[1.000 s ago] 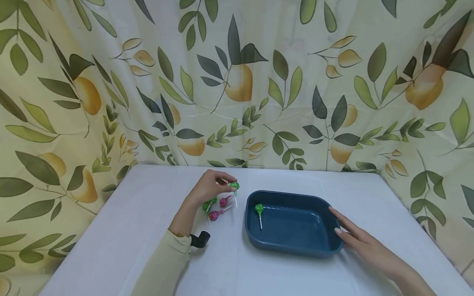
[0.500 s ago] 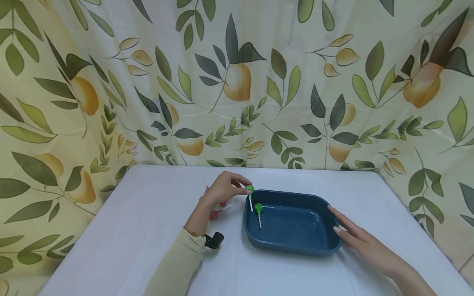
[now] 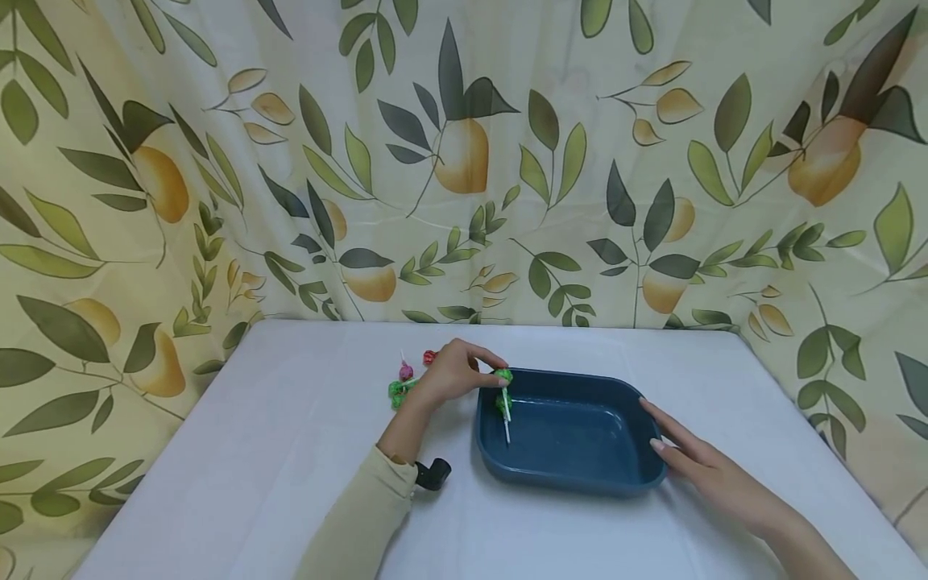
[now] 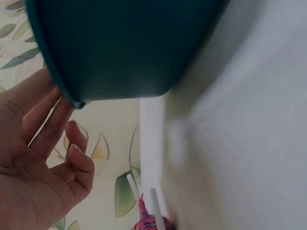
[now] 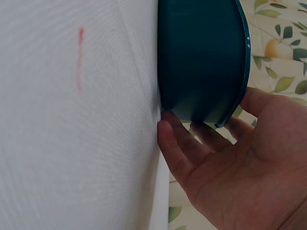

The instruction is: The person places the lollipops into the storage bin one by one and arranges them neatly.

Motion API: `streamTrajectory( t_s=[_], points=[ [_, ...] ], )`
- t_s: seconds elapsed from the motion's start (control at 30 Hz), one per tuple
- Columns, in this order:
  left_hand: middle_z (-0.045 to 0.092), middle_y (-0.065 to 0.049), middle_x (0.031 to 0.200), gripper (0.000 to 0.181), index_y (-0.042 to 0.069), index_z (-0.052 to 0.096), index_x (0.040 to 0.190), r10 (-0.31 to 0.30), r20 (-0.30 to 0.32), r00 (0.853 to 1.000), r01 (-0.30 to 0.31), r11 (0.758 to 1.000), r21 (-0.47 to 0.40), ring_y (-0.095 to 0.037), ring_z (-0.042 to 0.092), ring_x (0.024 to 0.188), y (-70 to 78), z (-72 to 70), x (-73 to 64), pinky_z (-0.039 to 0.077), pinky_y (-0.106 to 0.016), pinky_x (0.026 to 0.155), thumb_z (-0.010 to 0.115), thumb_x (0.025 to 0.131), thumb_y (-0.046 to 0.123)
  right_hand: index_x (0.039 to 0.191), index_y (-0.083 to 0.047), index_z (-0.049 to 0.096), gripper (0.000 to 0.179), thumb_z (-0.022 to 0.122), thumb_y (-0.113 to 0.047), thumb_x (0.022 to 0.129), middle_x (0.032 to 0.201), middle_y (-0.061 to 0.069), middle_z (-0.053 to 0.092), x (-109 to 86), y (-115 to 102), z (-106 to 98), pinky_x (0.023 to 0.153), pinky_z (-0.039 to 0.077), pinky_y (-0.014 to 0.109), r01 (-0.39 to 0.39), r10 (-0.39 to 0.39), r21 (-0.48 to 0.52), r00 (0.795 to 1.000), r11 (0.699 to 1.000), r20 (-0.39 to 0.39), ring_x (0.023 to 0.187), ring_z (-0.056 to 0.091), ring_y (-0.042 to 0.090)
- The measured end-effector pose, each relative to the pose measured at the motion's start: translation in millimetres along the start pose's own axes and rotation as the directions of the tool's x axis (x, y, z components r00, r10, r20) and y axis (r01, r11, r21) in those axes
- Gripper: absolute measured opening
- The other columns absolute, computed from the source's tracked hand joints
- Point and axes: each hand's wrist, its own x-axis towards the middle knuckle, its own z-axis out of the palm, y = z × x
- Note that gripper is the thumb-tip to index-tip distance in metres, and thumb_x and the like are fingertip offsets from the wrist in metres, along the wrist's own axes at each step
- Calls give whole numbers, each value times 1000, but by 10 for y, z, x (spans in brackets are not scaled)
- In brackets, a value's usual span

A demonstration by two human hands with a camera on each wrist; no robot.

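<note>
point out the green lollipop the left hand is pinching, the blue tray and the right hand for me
Held green lollipop [image 3: 507,375]: head view, on its round green head.
Blue tray [image 3: 573,447]: head view, on its bare inside floor.
Right hand [image 3: 705,470]: head view, on the back of the hand.

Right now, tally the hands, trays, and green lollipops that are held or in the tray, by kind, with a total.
Hands: 2, left hand and right hand
Tray: 1
Held green lollipop: 1
Green lollipop in the tray: 1
Total: 5
Other lollipops beside the tray are partly hidden, so left out.
</note>
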Motion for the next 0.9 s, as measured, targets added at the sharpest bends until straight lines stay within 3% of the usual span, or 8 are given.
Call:
streamTrajectory(
  t_s=[0.2,0.4,0.53,0.9],
  points=[
    [75,10,88,22,23,85,102,2,9,1000,-1,1000,-6,-16,53,70,-2,92,0,38,-28,56,92,82,26,167,-31,18,64,48,-39,111,171,17,8,-1,2,-4,109,13,77,16,-16,-4,1000,1000,-3,153,3,49],
    [76,12,95,16,21,86,97,-11,53,999,11,1000,-14,-8,64,94,-17,213,14,51,-26,78,92,82,23,166,-34,19,63,48,-40,111,171,15,9,-11,-1,-8,111,15,74,17,-17,-14,1000,1000,-10,153,5,47],
    [77,9,97,15,20,85,97,-14,59,998,11,999,44,-8,66,100,5,287,32,52,-30,88,91,82,21,166,-32,19,64,48,-40,110,171,15,9,-10,1,1,109,14,77,13,-13,-11,1000,1000,-10,153,5,48],
    [76,9,95,18,18,85,100,4,29,1000,-11,969,246,-9,64,98,63,482,53,51,-31,88,90,83,20,167,-32,19,63,48,-37,111,171,16,8,-9,-1,2,107,13,79,27,-27,-4,1000,1000,-11,152,4,50]
  ],
)
